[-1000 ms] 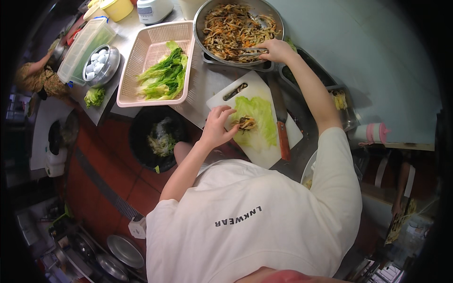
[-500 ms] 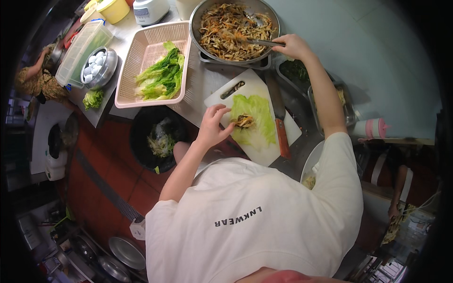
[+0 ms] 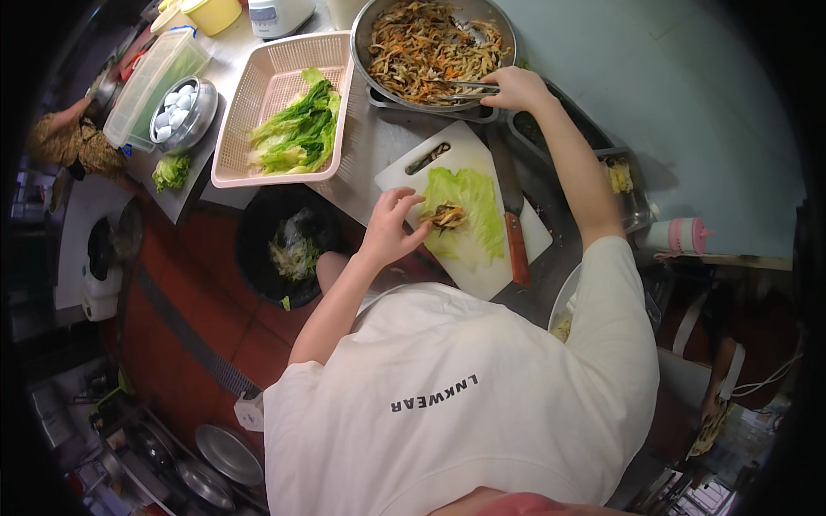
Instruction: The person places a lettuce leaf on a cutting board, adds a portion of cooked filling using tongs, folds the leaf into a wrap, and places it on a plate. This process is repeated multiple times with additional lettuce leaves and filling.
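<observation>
The right hand is closed around the handle end of a pair of metal tongs, whose far ends reach left from it into the cooked shreds filling a large steel bowl; whether the tongs grip any shreds cannot be told. The left hand is about half open, thumb and fingers curved and spread apart, with nothing in its hold. Just to its right lies a pale green lettuce leaf with a small heap of filling near the leaf's left side; the thumb tip comes close to the heap, and contact cannot be made out. The leaf lies spread on a white cutting board, nearer the body than the right hand. A knife with a reddish-brown handle lies along the board, right of the leaf and below the right hand. Beyond the left hand, off to its left, a pink perforated basket holding more lettuce stands on the metal tabletop. Lower and left of that hand is a black bin with scraps inside.
</observation>
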Demonstrator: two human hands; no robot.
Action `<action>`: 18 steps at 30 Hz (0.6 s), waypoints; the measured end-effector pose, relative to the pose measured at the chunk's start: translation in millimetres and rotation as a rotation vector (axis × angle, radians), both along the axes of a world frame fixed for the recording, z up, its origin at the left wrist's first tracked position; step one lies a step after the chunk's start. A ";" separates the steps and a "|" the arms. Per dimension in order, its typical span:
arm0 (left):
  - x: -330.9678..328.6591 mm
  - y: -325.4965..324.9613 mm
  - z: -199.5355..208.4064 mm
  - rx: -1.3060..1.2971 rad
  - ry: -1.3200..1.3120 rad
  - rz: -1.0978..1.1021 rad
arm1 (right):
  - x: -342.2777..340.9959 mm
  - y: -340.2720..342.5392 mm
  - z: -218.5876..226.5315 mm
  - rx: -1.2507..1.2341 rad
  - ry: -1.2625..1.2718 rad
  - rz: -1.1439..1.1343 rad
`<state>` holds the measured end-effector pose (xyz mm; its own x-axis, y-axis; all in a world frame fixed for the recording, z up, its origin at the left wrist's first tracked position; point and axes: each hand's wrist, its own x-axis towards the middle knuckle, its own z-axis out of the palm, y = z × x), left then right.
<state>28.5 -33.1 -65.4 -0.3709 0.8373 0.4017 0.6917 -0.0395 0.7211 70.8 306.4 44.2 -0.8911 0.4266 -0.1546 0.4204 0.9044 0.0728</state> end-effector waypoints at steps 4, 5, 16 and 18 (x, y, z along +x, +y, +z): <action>0.3 -3.6 2.0 -0.040 -0.019 0.001 | -10.6 -4.2 -1.5 0.010 0.002 0.008; 0.3 -4.8 2.4 -0.057 -0.032 -0.001 | -10.7 -5.7 2.4 -0.001 -0.006 -0.011; 5.0 11.1 3.1 -0.090 0.101 0.019 | 46.7 37.1 -12.4 -0.316 0.364 -0.154; 13.6 20.3 3.7 -0.107 0.197 0.049 | 56.0 40.1 -16.3 -0.343 0.404 -0.124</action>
<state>42.1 -12.9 -61.7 -0.3351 0.8622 0.3799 0.8186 0.0668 0.5704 126.8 346.5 27.9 -0.8549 0.5172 0.0409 0.4585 0.7899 -0.4072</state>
